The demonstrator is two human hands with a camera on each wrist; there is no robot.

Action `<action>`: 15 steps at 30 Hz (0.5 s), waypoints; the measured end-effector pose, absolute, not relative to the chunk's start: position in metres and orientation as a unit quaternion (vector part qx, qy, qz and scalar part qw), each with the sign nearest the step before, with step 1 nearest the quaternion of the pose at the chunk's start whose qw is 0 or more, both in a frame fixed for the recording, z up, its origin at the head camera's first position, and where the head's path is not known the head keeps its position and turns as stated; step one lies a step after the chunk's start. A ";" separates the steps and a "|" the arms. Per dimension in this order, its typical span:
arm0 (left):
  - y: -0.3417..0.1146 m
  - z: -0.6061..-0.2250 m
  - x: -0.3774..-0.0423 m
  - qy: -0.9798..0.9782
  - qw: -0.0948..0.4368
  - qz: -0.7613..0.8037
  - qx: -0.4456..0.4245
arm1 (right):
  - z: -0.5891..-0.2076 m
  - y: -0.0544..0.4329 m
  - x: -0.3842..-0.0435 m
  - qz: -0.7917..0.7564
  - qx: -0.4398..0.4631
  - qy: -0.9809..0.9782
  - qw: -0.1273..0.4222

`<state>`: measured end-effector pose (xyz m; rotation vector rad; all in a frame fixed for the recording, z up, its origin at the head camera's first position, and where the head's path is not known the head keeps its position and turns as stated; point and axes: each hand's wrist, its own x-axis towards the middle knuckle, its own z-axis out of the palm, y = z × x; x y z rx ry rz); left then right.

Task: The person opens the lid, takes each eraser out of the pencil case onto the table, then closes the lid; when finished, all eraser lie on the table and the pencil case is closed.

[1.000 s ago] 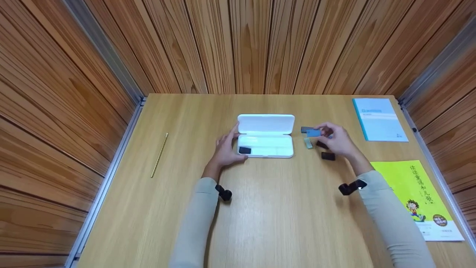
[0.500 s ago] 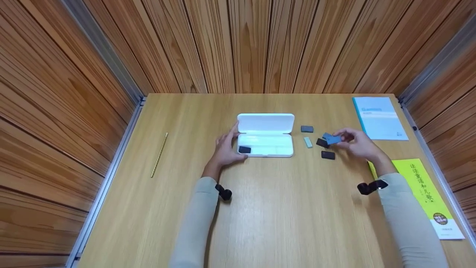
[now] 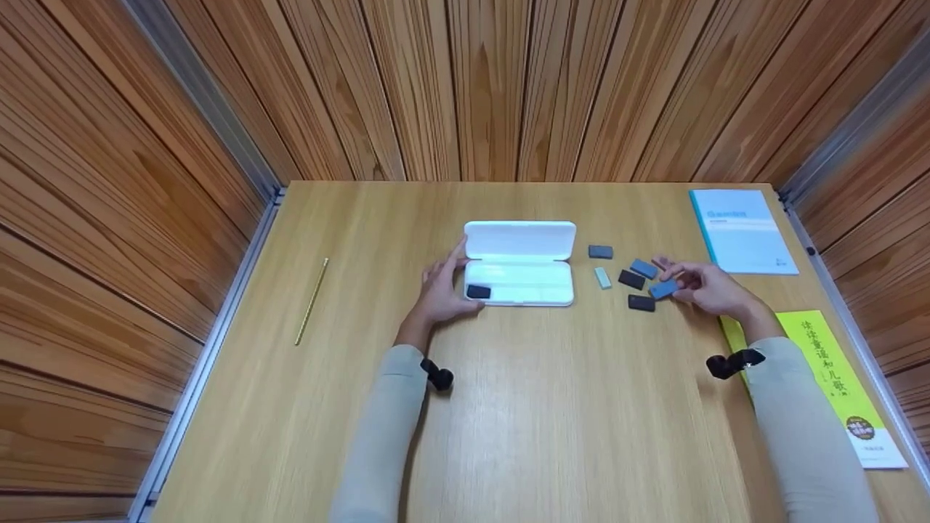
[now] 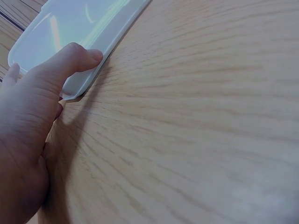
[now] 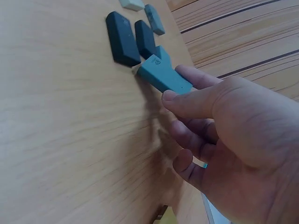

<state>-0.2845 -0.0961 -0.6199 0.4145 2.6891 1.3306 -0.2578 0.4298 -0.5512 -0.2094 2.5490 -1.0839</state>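
Note:
My left hand grips the left end of an open white pencil case, thumb on its front rim. A black eraser lies in the case's front left corner. In the right wrist view, my right hand pinches a blue eraser by one end between thumb and fingers, close over the table. A second blue eraser lies just behind it. Two black erasers are to the left of the held one, and a grey eraser and a small pale green eraser lie nearer the case.
A thin gold pencil-like stick lies at the left of the table. At the back right is a light blue notebook. A yellow-green book lies partly under my right forearm. Wood-panelled walls enclose the table.
My right hand has moved rightward and toward me with a blue eraser, away from the grey one, and the second blue eraser now shows fully on the table. The left hand stays put.

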 end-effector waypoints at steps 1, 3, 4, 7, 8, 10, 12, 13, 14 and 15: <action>-0.096 -0.620 -0.284 0.887 0.056 0.437 0.137 | -0.552 0.430 -0.258 -0.387 -0.071 0.901 0.185; -0.095 -0.619 -0.284 0.888 0.056 0.436 0.137 | -0.554 0.431 -0.259 -0.390 -0.068 0.898 0.192; -0.095 -0.619 -0.284 0.888 0.056 0.435 0.137 | -0.555 0.431 -0.259 -0.390 -0.066 0.898 0.194; -0.095 -0.619 -0.284 0.889 0.056 0.434 0.136 | -0.557 0.431 -0.261 -0.387 -0.064 0.899 0.195; -0.095 -0.619 -0.284 0.889 0.055 0.435 0.135 | -0.557 0.431 -0.261 -0.387 -0.065 0.898 0.196; -0.095 -0.619 -0.284 0.888 0.055 0.437 0.134 | -0.558 0.431 -0.262 -0.389 -0.066 0.897 0.197; -0.096 -0.619 -0.284 0.888 0.054 0.436 0.135 | -0.558 0.430 -0.263 -0.393 -0.067 0.895 0.199; -0.096 -0.619 -0.284 0.888 0.054 0.437 0.135 | -0.558 0.430 -0.263 -0.395 -0.066 0.894 0.201; -0.096 -0.619 -0.284 0.888 0.054 0.436 0.135 | -0.559 0.430 -0.264 -0.399 -0.066 0.892 0.203; -0.096 -0.619 -0.284 0.888 0.055 0.436 0.135 | -0.559 0.430 -0.263 -0.401 -0.066 0.890 0.204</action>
